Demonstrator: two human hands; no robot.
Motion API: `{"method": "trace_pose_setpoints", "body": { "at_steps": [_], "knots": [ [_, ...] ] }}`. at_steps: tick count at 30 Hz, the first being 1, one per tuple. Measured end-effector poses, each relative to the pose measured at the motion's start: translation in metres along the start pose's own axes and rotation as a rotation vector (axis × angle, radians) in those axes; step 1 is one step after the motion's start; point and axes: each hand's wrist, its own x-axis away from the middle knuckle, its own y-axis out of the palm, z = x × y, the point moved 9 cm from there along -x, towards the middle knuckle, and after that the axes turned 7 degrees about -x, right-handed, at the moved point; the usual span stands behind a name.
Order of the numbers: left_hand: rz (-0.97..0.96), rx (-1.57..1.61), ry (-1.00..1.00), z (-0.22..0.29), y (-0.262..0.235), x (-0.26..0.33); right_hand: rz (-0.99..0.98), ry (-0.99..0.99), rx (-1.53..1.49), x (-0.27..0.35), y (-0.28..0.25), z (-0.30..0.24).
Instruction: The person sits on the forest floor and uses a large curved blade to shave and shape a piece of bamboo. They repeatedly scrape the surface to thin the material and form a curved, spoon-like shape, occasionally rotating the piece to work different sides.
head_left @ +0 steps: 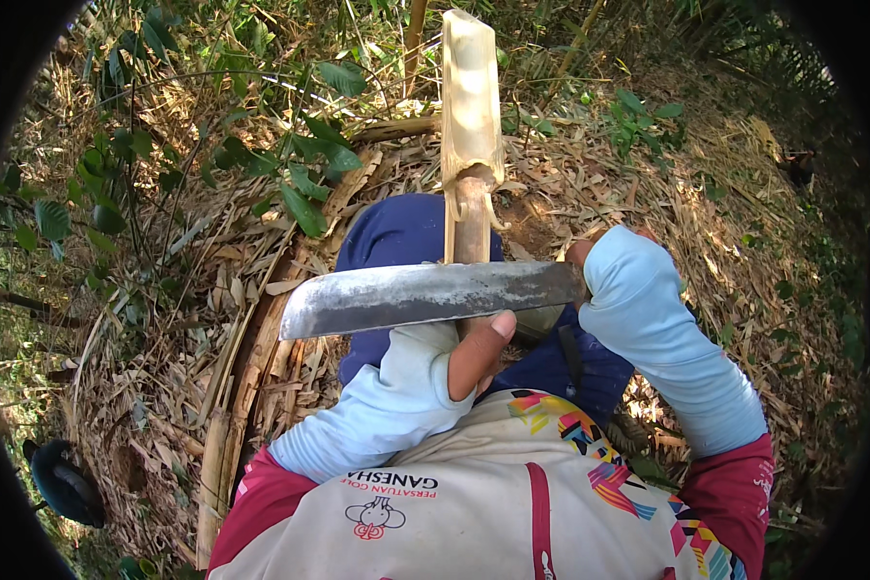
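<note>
A split piece of bamboo, pale and hollowed on its upper face, points away from me, with a curled shaving at its narrower near part. Across that near part lies a machete, its broad, worn steel blade reaching left. My right hand is closed at the blade's right end, where the handle is mostly hidden by the hand and the pale blue sleeve. Below the blade, my left hand is closed about the near end of the bamboo, thumb up close to the blade's lower edge. Its other fingers are hidden.
My knee in blue trousers is beneath the bamboo. Dry leaves and husks cover the ground. A long bamboo strip curves along my left side. Leafy green plants grow ahead on the left; a dark rounded object lies far left.
</note>
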Motion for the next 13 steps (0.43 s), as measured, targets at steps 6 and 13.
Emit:
{"method": "trace_pose_setpoints", "body": {
  "at_steps": [6, 13],
  "knots": [
    [-0.045, 0.102, 0.061, 0.014, 0.003, 0.006, 0.257, -0.211, -0.080, 0.026, -0.021, -0.013],
    [-0.066, -0.030, 0.194, 0.021, 0.004, 0.006, 0.309, -0.238, -0.135, 0.039, -0.017, -0.005]
  ]
}}
